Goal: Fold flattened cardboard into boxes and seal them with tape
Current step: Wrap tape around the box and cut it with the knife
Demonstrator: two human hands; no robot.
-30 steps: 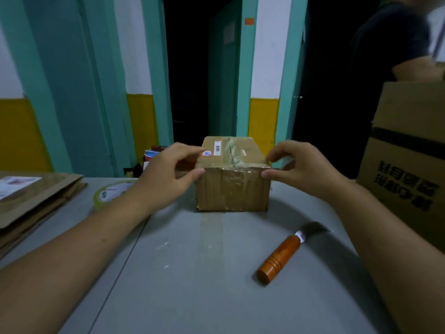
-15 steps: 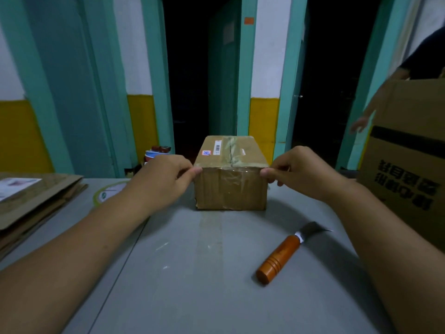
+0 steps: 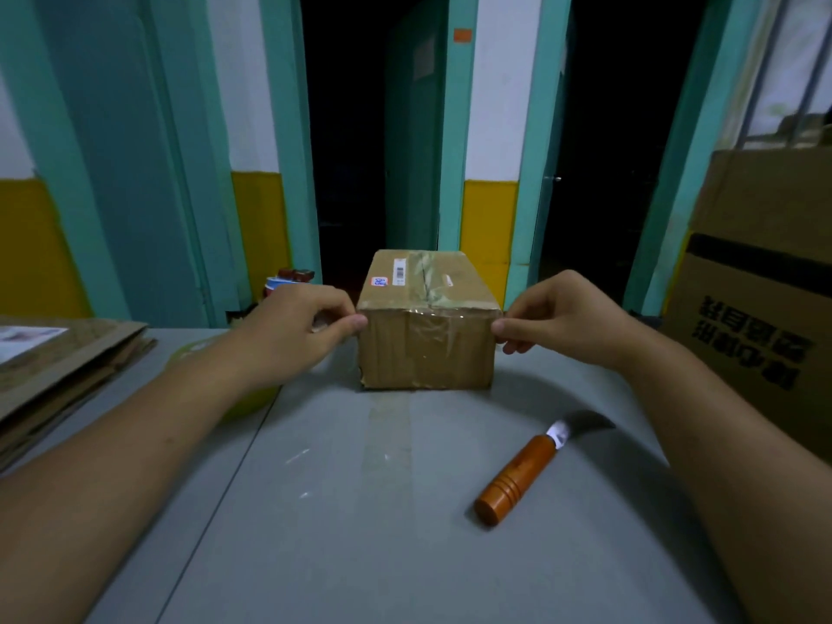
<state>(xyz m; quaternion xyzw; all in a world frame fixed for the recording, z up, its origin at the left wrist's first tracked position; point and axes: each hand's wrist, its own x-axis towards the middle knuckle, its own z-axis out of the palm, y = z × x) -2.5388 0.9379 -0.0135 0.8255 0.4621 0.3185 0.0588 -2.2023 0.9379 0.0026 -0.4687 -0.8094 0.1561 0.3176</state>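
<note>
A small brown cardboard box (image 3: 425, 349) stands closed on the grey table (image 3: 360, 556), with clear tape along its top seam and down its front face. Stickers and a barcode label sit on its top. My left hand (image 3: 292, 326) is at the box's upper front left corner, fingers curled, thumb and forefinger pinching that corner. At the upper front right corner my right hand (image 3: 562, 317) does the same. A roll of tape (image 3: 252, 407) with a yellow-green rim lies mostly hidden under my left forearm.
A knife with an orange wooden handle (image 3: 517, 477) lies on the table to the front right of the box. Flattened cardboard (image 3: 67, 367) is stacked at the left edge. A large printed carton (image 3: 761, 308) stands at the right. Dark doorways lie beyond the table.
My hands slid from the box's top front edge down to its two front corners. The box shifted slightly away from me. The person at the back right has gone from view.
</note>
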